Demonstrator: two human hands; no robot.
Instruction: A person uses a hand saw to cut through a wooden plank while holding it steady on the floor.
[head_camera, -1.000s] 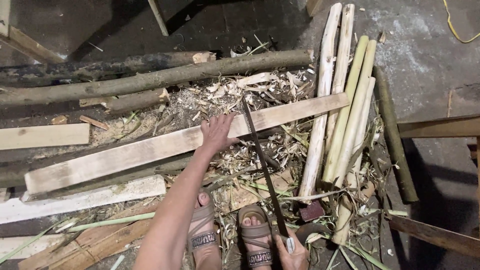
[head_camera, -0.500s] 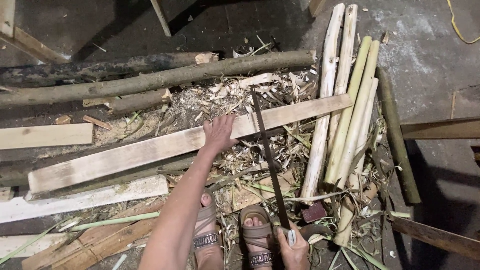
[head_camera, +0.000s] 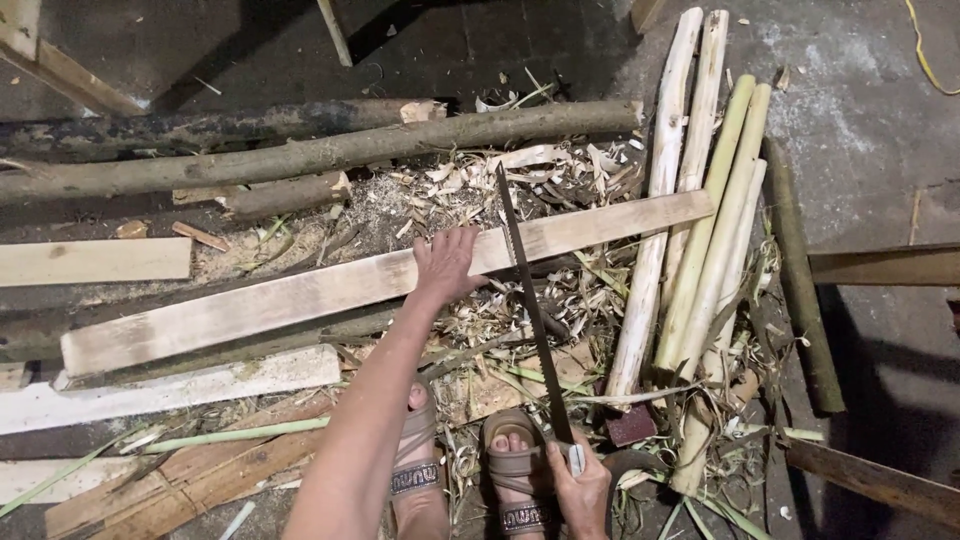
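Observation:
My left hand (head_camera: 443, 264) lies flat on a long pale wooden plank (head_camera: 260, 305) that runs across the floor from lower left to upper right. My right hand (head_camera: 582, 488) grips the handle of a hand saw (head_camera: 528, 300) near the bottom edge. The saw's thin dark blade reaches up across the plank just to the right of my left hand. Both my sandalled feet (head_camera: 512, 470) stand below the plank among shavings.
Several peeled pale poles (head_camera: 690, 230) lie upright at the right. Long bark-covered logs (head_camera: 330, 150) lie across the back. More boards (head_camera: 95, 262) lie at the left, a dark plank (head_camera: 880, 268) at the right. Wood shavings (head_camera: 500, 330) cover the middle floor.
The saw blade has shifted right and further up across the plank. My left hand stays pressed on the plank.

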